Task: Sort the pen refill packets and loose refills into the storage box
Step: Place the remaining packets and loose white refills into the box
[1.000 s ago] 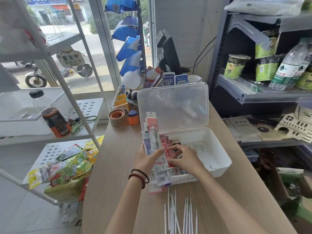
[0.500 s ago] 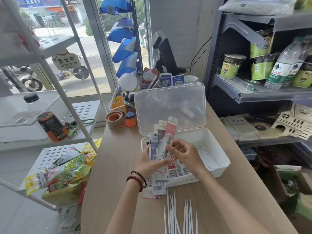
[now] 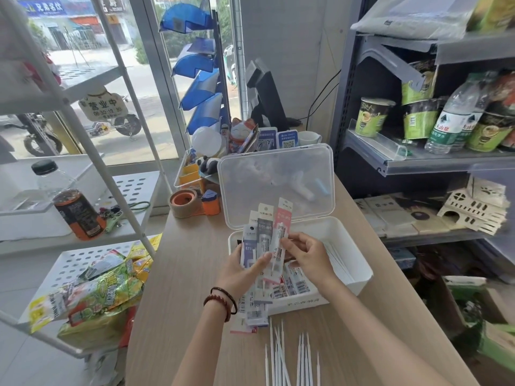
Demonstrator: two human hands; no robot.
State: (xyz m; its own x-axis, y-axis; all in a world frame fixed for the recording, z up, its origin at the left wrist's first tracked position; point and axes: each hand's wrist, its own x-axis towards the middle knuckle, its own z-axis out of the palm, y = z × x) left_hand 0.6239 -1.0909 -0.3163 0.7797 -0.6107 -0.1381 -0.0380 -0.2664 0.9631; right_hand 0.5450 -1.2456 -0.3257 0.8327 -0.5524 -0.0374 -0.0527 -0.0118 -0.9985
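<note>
Refill packets [image 3: 266,235] fanned over the storage box [image 3: 361,284].
Slim grey, purple and pink sleeves are gripped by the left hand [image 3: 242,270] above the box's near-left corner, seemingly so labels can be compared; the pink one is pinched by the right hand [image 3: 306,254]. Loose refills [image 3: 301,358] are laid along the surface's [image 3: 189,274] near edge.

Single view, worn on the head. It looked forward and down along both forearms. Left hand [image 3: 242,270] and right hand [image 3: 308,256] sat close, mid-frame, holding packets [image 3: 264,232]. Counter [image 3: 192,263] ran under and beyond the hands. Wide lens bowed the edges: window [image 3: 167,87] beyond the left hand, shelves [image 3: 418,161] beyond the right.
</note>
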